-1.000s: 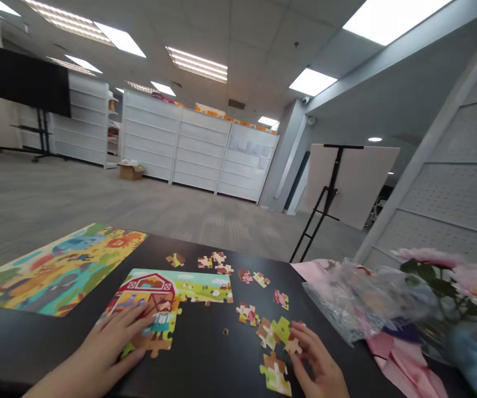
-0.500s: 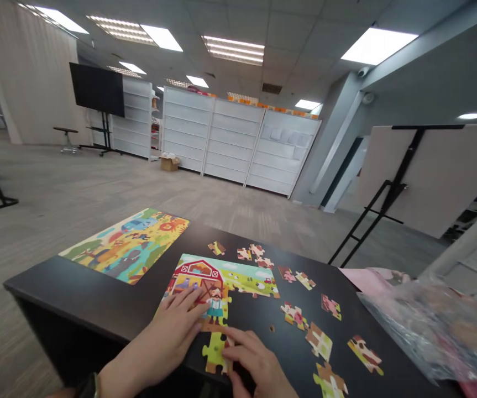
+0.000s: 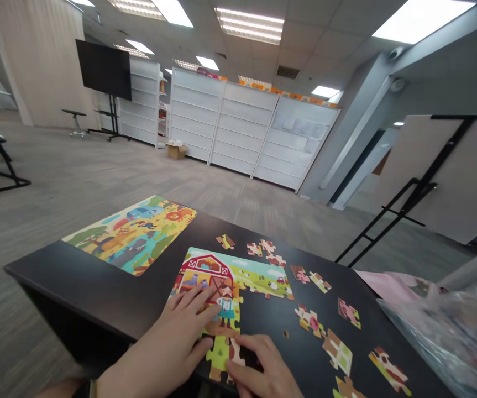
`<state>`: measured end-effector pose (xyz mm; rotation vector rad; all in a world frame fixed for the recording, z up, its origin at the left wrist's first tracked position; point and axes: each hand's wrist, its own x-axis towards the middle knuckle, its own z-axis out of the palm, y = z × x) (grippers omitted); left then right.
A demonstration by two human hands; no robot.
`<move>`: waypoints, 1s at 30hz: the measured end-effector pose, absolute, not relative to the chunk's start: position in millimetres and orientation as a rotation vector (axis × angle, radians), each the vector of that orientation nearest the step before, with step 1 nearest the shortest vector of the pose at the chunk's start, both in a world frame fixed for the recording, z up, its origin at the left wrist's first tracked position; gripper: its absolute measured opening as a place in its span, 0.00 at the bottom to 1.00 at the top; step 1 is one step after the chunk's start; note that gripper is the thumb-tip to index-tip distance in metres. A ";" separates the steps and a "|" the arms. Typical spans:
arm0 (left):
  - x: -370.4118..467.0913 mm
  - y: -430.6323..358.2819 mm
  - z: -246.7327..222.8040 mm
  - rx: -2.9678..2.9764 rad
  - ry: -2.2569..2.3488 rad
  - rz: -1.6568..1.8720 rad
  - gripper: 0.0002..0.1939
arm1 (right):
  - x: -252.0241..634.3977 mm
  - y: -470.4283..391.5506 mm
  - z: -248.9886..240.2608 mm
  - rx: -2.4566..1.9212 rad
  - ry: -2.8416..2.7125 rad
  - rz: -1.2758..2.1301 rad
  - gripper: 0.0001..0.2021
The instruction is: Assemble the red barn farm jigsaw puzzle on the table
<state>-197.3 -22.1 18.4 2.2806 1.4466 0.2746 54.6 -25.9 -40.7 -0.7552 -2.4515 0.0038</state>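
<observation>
A partly joined farm jigsaw puzzle (image 3: 258,276) with a red barn and a farmer lies on the black table. My left hand (image 3: 172,337) rests over its left side, fingers outstretched and thumb near a green puzzle section (image 3: 219,354) at the bottom. With thumb and forefinger, my right hand (image 3: 265,367) grips a brown-and-white puzzle piece (image 3: 235,351) along the right side of that green section. Whether its tabs are locked in is hard to see. Loose pieces lie to the right, among them a pig-faced one (image 3: 309,319) and a brown-and-green one (image 3: 337,351).
A finished animal puzzle (image 3: 134,232) lies at the left of the black table (image 3: 109,301). Crumpled clear plastic bags (image 3: 457,326) are heaped at the right edge. Beyond stand an easel board (image 3: 441,171), white shelves (image 3: 238,127) and a screen on a stand (image 3: 104,69).
The brown-and-white piece shows more clearly now, against the green section, with my right fingers still on it. My left hand stays on the puzzle. The whole view has shifted slightly.
</observation>
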 end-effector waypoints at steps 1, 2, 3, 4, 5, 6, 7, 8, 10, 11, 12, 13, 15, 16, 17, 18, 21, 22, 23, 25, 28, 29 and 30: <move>-197.7 -22.3 17.5 2.281 1.446 0.283 0.28 | 55.0 -25.3 -42.2 -0.744 -2.455 -0.011 0.24; -198.1 -22.4 16.2 2.280 1.448 0.288 0.29 | 55.0 -25.0 -43.1 -0.737 -2.457 -0.021 0.25; -198.5 -22.3 14.9 2.278 1.451 0.289 0.29 | 54.6 -25.0 -43.4 -0.730 -2.450 -0.029 0.24; -198.8 -22.3 13.5 2.275 1.457 0.289 0.29 | 53.9 -25.3 -43.1 -0.716 -2.435 -0.030 0.23; -199.0 -22.1 12.4 2.271 1.464 0.289 0.29 | 52.8 -25.8 -42.3 -0.707 -2.416 -0.018 0.21; -199.1 -22.0 11.6 2.268 1.466 0.286 0.29 | 51.6 -26.4 -41.3 -0.708 -2.397 0.008 0.19; -199.1 -22.0 11.1 2.266 1.470 0.283 0.29 | 50.3 -27.1 -40.1 -0.714 -2.373 0.039 0.17; -199.1 -21.9 11.1 2.265 1.472 0.277 0.29 | 49.2 -27.9 -39.0 -0.720 -2.352 0.069 0.16; -199.0 -22.1 11.8 2.263 1.478 0.266 0.29 | 47.6 -29.4 -37.5 -0.739 -2.334 0.108 0.14; -199.1 -22.2 12.3 2.261 1.482 0.264 0.29 | 47.2 -30.0 -37.0 -0.747 -2.327 0.112 0.14; -199.3 -22.3 12.8 2.260 1.483 0.267 0.29 | 47.1 -30.5 -36.8 -0.754 -2.322 0.110 0.14; -199.4 -22.3 13.0 2.260 1.482 0.272 0.29 | 47.0 -30.8 -36.8 -0.759 -2.315 0.103 0.14; -199.5 -22.1 13.1 2.255 1.480 0.279 0.28 | 47.1 -30.7 -36.9 -0.740 -2.300 0.079 0.14; -199.2 -21.8 13.0 2.252 1.481 0.281 0.28 | 47.1 -30.3 -37.0 -0.724 -2.295 0.066 0.13; -198.7 -21.5 12.8 2.250 1.485 0.285 0.28 | 47.1 -29.7 -37.1 -0.714 -2.288 0.053 0.13; -197.9 -21.1 12.7 2.251 1.490 0.288 0.28 | 47.0 -29.1 -37.3 -0.704 -2.286 0.045 0.14; -194.9 -20.5 13.1 2.262 1.507 0.305 0.25 | 46.6 -27.8 -38.6 -0.699 -2.300 0.041 0.15; -194.0 -20.4 13.5 2.263 1.513 0.309 0.25 | 46.4 -27.7 -39.2 -0.701 -2.309 0.044 0.15; -193.2 -20.4 13.9 2.263 1.518 0.313 0.24 | 46.3 -27.9 -39.8 -0.699 -2.313 0.048 0.15; -192.4 -20.4 14.7 2.264 1.520 0.317 0.25 | 46.3 -28.5 -40.4 -0.716 -2.302 0.065 0.15; -193.0 -19.7 14.4 2.282 1.515 0.300 0.24 | 47.8 -28.7 -38.3 -0.749 -2.300 0.100 0.13; -193.6 -19.3 13.7 2.291 1.518 0.292 0.24 | 48.6 -28.4 -37.0 -0.754 -2.316 0.104 0.12; -194.1 -18.8 12.7 2.300 1.523 0.285 0.25 | 49.5 -27.9 -35.6 -0.753 -2.337 0.105 0.13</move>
